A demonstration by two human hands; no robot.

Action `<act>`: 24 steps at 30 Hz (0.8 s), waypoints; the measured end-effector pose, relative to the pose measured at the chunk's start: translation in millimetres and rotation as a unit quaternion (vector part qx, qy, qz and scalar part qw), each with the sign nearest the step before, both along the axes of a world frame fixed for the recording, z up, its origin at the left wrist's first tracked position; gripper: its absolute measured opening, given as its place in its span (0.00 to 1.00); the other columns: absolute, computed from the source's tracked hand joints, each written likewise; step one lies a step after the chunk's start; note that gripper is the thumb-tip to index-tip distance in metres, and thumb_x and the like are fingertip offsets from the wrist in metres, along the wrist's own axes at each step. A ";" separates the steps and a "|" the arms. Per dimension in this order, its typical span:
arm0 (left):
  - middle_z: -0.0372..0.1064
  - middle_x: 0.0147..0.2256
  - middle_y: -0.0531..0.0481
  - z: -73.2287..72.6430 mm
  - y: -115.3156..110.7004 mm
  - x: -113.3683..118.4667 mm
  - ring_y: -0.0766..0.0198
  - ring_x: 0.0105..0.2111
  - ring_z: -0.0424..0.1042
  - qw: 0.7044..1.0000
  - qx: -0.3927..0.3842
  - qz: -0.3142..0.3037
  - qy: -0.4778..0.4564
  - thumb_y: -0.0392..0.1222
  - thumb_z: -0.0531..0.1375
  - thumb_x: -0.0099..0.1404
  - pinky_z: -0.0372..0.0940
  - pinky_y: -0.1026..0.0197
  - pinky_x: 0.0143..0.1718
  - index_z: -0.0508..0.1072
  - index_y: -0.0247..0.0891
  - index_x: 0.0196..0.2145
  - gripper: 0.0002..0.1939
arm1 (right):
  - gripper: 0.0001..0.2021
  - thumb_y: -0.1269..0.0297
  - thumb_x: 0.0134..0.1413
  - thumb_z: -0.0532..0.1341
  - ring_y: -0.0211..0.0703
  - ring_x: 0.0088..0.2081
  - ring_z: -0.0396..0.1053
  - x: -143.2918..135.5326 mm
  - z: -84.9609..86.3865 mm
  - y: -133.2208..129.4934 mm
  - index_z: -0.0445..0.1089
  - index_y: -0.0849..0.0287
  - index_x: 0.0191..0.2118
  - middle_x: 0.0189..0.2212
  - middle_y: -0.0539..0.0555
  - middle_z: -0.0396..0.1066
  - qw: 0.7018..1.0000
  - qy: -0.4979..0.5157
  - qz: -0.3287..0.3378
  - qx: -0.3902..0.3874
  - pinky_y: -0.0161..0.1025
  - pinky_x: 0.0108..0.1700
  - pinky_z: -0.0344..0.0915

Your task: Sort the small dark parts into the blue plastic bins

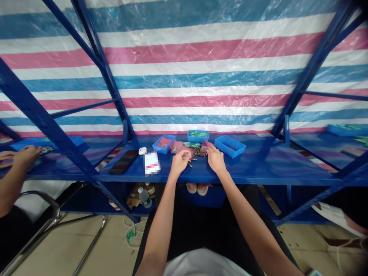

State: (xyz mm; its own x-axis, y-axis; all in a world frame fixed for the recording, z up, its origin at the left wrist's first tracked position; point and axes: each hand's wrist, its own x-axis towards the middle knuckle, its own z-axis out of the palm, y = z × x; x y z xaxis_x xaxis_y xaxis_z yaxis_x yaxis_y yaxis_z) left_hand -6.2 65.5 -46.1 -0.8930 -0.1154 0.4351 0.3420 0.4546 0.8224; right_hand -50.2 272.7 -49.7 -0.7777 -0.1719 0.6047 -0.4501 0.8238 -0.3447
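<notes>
My left hand (181, 162) is at the left of a pile of small brass-coloured metal parts (199, 152), thumb and fingers curled together. What is in that pinch, if anything, is too small to make out. My right hand (216, 159) is at the pile's right side, its fingers closed at a small pink plastic bag (205, 146). A few brass parts lie loose nearer the shelf edge, between the hands. Behind the pile are green-and-white packets (192, 145), with more pink bags (176, 147) to the left.
Blue trays stand around: one with pink bags (158, 147), one with green packets (191, 139), one with a few brass parts (238, 151). A dark phone (123, 161), a white case (142, 151) and a blurred card lie left. Blue posts flank the shelf; another person's hand (31, 154) is far left.
</notes>
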 end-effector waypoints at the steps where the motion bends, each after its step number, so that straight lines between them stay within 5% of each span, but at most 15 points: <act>1: 0.78 0.35 0.48 -0.9 -0.2 -0.7 0.62 0.33 0.77 1.000 0.001 0.002 -0.002 0.45 0.59 0.65 0.71 0.62 0.37 0.76 0.39 0.42 0.10 | 0.24 0.66 0.67 0.43 0.54 0.56 0.64 -1.5 -0.2 2.2 0.63 0.62 0.62 0.60 0.64 0.64 1.000 0.011 0.008 -0.021 0.51 0.55 0.60; 5: 0.78 0.34 0.48 -3.1 -0.8 -2.4 0.62 0.33 0.77 1.000 0.009 0.002 -0.006 0.45 0.59 0.65 0.71 0.63 0.36 0.76 0.39 0.43 0.11 | 0.25 0.66 0.65 0.46 0.53 0.62 0.59 -7.4 -4.0 11.0 0.60 0.67 0.64 0.62 0.66 0.60 0.992 0.052 -0.009 -0.113 0.48 0.59 0.61; 9: 0.78 0.35 0.48 -3.0 -1.2 -2.4 0.62 0.33 0.77 1.000 -0.002 0.009 -0.009 0.45 0.59 0.65 0.70 0.62 0.37 0.76 0.40 0.42 0.10 | 0.19 0.65 0.62 0.51 0.58 0.56 0.63 -10.2 -9.0 13.4 0.74 0.63 0.52 0.59 0.66 0.63 0.995 0.018 -0.049 -0.086 0.52 0.57 0.63; 17: 0.78 0.35 0.49 1.9 0.4 1.2 0.62 0.34 0.77 1.000 -0.017 -0.004 -0.012 0.46 0.59 0.66 0.70 0.63 0.38 0.77 0.40 0.39 0.10 | 0.13 0.63 0.62 0.55 0.52 0.52 0.65 -2.9 2.5 9.5 0.77 0.56 0.42 0.50 0.59 0.72 0.997 0.021 0.063 -0.030 0.48 0.54 0.62; 24: 0.78 0.33 0.49 0.0 -1.3 0.6 0.61 0.34 0.77 0.999 -0.034 0.005 -0.006 0.50 0.57 0.67 0.69 0.63 0.37 0.77 0.40 0.38 0.13 | 0.15 0.62 0.64 0.53 0.60 0.45 0.63 2.2 5.0 10.1 0.73 0.60 0.48 0.39 0.66 0.72 0.989 -0.013 -0.144 -0.035 0.51 0.44 0.60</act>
